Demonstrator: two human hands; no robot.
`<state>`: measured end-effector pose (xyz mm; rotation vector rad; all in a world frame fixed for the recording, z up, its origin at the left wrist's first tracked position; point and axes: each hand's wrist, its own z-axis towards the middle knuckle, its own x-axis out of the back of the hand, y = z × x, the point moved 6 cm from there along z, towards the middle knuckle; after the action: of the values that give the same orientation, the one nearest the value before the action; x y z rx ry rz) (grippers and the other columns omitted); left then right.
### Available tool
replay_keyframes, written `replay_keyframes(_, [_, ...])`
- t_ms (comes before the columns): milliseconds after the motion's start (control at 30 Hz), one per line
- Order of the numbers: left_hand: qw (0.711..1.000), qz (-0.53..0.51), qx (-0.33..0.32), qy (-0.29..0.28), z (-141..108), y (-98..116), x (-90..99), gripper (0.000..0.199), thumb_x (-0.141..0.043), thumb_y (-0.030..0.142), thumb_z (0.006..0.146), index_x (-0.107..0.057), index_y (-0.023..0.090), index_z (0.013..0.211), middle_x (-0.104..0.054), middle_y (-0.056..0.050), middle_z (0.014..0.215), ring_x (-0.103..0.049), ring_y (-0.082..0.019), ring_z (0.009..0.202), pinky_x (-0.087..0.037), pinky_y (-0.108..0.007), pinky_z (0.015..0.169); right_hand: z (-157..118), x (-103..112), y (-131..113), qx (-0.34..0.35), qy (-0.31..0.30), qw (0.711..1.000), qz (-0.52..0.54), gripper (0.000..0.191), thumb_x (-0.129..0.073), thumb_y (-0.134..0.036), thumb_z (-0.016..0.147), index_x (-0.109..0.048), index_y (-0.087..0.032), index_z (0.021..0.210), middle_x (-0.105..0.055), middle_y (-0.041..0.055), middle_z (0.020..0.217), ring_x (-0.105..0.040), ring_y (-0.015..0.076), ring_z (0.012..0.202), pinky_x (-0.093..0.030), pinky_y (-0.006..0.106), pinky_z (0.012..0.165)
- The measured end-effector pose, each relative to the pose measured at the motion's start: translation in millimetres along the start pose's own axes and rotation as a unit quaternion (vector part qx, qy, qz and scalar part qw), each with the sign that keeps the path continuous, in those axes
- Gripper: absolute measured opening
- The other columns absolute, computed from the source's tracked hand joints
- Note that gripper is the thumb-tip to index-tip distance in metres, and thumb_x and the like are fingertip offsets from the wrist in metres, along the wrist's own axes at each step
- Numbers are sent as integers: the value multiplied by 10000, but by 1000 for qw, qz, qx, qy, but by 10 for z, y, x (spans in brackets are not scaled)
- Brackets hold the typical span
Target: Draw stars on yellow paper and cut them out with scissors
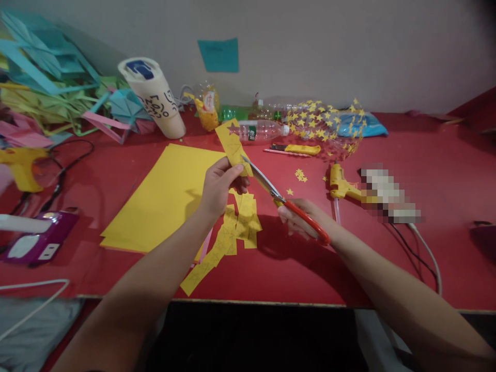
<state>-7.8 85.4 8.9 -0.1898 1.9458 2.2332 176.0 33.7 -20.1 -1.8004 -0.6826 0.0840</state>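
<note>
Pinched in my left hand (220,186) is a yellow paper strip (228,135) with star outlines drawn on it and a star-shaped hole near its top. My right hand (300,219) grips red-handled scissors (306,218), whose blades reach the strip's right edge by my left thumb. Below my hands lie several more yellow strips (245,219) marked with stars. Small cut-out stars (300,175) rest on the red table beyond the scissors. Large yellow sheets (155,199) are stacked left of my left hand.
At the back stand a white tumbler (155,98), a clear plastic bottle (261,132) and a bundle of yellow stars (315,120). A yellow cutter knife (298,150) lies before them. Yellow glue guns (341,185) (23,168) sit on both sides; a purple power strip (48,237) is at left.
</note>
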Motion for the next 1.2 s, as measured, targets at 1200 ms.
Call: replay_keyframes(1200, [987, -101, 111, 52, 46, 30, 4, 146, -601, 109, 799, -506, 184, 718, -602, 71, 554, -504, -26, 375, -384, -125, 380, 20, 16, -66, -2, 23, 1000, -3, 569, -674, -734, 644, -446, -216, 592, -403, -78, 447, -394, 63, 342, -365, 222, 366])
